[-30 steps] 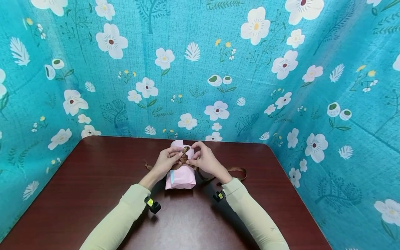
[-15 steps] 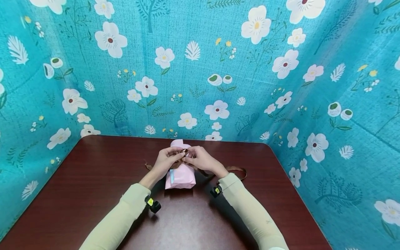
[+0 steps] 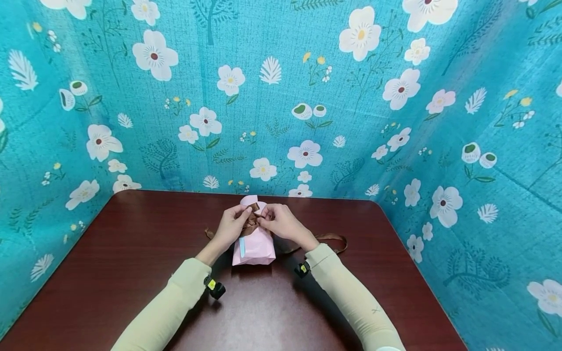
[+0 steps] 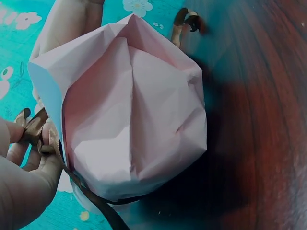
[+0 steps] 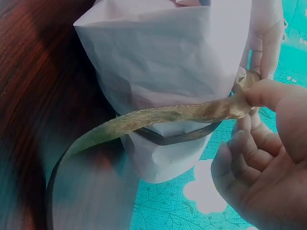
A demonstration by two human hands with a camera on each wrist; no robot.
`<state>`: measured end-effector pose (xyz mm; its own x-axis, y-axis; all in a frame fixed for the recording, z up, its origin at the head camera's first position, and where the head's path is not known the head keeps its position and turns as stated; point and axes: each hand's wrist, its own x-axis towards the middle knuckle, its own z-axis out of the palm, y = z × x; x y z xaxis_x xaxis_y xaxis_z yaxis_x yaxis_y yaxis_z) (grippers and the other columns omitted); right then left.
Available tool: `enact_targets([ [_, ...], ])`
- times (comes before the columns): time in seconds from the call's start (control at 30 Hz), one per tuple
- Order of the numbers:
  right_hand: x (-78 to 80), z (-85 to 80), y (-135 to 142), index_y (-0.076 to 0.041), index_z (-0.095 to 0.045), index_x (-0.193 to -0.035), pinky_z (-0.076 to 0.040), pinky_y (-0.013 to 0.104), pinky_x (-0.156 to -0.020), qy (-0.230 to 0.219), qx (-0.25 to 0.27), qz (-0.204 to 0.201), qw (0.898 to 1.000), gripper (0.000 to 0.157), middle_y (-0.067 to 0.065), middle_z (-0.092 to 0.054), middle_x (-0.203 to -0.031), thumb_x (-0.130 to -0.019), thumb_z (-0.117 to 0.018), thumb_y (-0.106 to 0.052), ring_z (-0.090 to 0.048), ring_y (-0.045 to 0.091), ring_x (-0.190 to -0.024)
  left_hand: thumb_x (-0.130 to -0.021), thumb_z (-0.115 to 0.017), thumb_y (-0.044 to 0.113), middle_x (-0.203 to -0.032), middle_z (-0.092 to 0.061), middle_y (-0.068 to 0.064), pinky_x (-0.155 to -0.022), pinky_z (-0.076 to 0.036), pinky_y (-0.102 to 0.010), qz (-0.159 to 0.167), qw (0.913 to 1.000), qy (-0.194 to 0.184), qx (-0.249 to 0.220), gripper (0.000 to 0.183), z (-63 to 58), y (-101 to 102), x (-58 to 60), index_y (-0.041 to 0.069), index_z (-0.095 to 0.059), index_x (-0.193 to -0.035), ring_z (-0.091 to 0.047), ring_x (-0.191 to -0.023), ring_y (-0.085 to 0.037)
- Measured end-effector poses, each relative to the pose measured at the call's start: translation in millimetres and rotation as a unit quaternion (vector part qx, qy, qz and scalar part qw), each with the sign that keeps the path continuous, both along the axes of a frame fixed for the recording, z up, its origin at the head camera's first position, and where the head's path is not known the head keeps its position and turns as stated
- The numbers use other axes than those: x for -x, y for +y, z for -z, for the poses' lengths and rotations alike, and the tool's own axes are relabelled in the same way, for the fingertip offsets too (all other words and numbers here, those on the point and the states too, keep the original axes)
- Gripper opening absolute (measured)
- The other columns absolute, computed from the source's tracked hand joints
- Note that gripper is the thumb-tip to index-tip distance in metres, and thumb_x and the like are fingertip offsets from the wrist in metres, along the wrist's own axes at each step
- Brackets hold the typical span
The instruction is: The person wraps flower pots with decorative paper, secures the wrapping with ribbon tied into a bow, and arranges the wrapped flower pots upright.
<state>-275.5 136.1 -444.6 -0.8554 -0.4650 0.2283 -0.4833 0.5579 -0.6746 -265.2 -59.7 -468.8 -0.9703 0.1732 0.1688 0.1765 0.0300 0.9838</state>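
A pink paper package [image 3: 255, 249] with a light blue strip of paper on one side lies near the table's far edge. Brown satin ribbon [image 5: 163, 116] runs round it, gathered into loops on top. On the left of these loops, my left hand [image 3: 229, 226] pinches a piece of ribbon [image 4: 33, 130] between thumb and finger. Across from it, my right hand [image 5: 276, 160] grips the ribbon close to the knot, thumb against fingers. The knot itself is partly covered by fingers. In the left wrist view the folded end of the package [image 4: 163, 100] faces the camera.
The dark red-brown table [image 3: 131, 273] carries the package. A loose ribbon tail [image 3: 335, 239] curls to the right, and a short end [image 3: 209, 233] sticks out at the left. Blue flowered cloth [image 3: 272, 122] hangs behind and to the right.
My right hand has moved in towards the knot and now pinches ribbon there. The upright loop between my hands has flattened towards the left. The package stays in place.
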Motion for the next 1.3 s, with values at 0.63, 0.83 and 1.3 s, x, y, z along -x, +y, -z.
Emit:
enact_targets([
  [0.63,-2.0,0.2,-5.2,-0.012,-0.064,-0.078,-0.043,0.021,-0.056,0.006,-0.036,-0.006,0.999,0.016,-0.003,-0.057,-0.067,-0.094,-0.068,-0.014,-0.053,0.012,-0.061,-0.11,-0.046,0.021,-0.072,-0.063,-0.014,-0.05,-0.044,-0.022,-0.023,0.995,0.08,0.055,0.028,-2.1,3.2,0.4,0.001,-0.063,-0.098,-0.058,-0.057,-0.017],
  [0.83,-1.0,2.7,-10.1,-0.015,-0.055,-0.067,-0.035,0.021,-0.053,0.043,-0.07,0.022,0.996,0.027,-0.006,-0.046,-0.059,-0.091,-0.066,-0.014,-0.043,0.006,-0.055,-0.109,-0.047,0.021,-0.07,-0.067,-0.01,-0.051,-0.043,-0.023,-0.054,0.9863,0.119,0.1,0.027,-5.7,4.3,-2.2,0.001,-0.064,-0.103,-0.062,-0.059,-0.017],
  [1.3,-2.5,-0.3,-13.4,-0.015,-0.058,-0.066,-0.038,0.021,-0.053,0.067,-0.081,0.068,0.992,0.024,-0.006,-0.054,-0.059,-0.087,-0.069,-0.016,-0.047,0.006,-0.055,-0.107,-0.048,0.015,-0.056,-0.053,0.001,-0.048,-0.035,-0.026,-0.092,0.9674,0.146,0.185,0.021,-10.3,4.7,-1.2,0.005,-0.064,-0.099,-0.046,-0.047,-0.011],
])
